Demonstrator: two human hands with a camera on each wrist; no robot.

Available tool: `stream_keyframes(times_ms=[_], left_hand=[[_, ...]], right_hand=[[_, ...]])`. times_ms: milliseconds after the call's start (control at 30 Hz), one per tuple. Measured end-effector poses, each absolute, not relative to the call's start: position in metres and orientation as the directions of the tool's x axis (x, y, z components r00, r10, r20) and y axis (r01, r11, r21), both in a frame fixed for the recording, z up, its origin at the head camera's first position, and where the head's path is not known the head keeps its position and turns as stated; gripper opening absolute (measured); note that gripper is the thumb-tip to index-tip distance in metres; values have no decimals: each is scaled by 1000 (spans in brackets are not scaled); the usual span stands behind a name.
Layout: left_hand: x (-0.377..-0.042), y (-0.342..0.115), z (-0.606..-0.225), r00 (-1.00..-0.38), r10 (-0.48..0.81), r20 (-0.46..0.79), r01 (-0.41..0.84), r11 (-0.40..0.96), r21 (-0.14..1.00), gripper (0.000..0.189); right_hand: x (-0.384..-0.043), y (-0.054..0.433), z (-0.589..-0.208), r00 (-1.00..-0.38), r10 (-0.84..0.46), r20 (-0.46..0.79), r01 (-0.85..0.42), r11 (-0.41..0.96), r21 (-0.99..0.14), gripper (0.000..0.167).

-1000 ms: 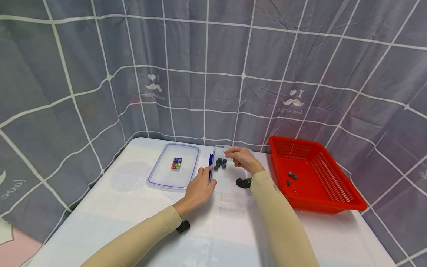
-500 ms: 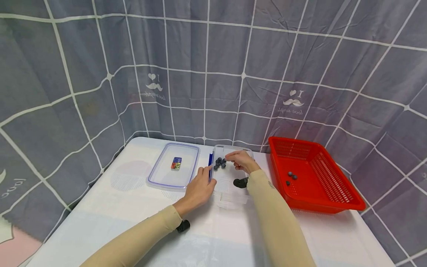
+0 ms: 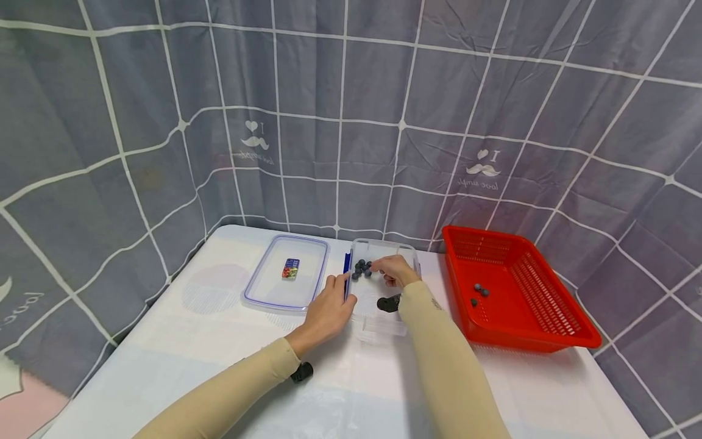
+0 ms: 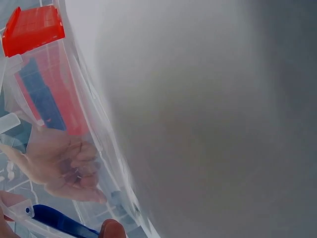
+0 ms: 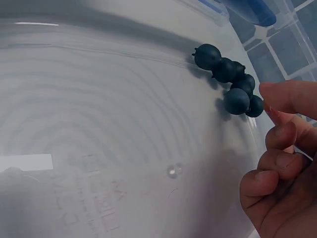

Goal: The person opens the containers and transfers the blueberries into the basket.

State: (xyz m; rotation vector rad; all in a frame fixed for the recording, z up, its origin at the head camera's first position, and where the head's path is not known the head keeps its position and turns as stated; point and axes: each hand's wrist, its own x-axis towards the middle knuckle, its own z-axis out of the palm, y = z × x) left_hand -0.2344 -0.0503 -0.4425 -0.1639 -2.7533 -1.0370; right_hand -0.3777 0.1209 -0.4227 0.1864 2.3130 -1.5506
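Observation:
A clear plastic food container (image 3: 384,245) with a blue side latch (image 3: 347,262) lies at the table's centre back. My left hand (image 3: 329,306) grips its left edge at the latch; in the left wrist view a thumb tip (image 4: 113,230) shows beside the blue latch (image 4: 62,219). Several blueberries (image 5: 237,101) sit clustered inside the container. Over it, my right hand (image 3: 396,269) has index and thumb tips at the nearest berry; whether they pinch it I cannot tell. Its other fingers are curled. Through the clear wall the right hand (image 4: 69,166) shows in the left wrist view.
A clear lid (image 3: 265,291) with a purple-blue rim and a fruit label (image 3: 290,269) lies left of the container. On the right stands a red plastic basket (image 3: 526,329) with a few blueberries (image 3: 481,289) in it. A grey checked curtain (image 3: 367,146) hangs behind the table.
My right hand has lowered slightly to the berries, and its forearm has swung left. The left hand has stayed on the container's edge.

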Motion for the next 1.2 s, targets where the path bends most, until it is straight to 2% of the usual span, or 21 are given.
stream_keyframes(times_ms=[1200], left_hand=[[-235, -50, -442, -976, 27, 217, 161, 761, 628, 61]], right_hand=[[-382, 119, -439, -935, -77, -346, 266, 491, -829, 28]])
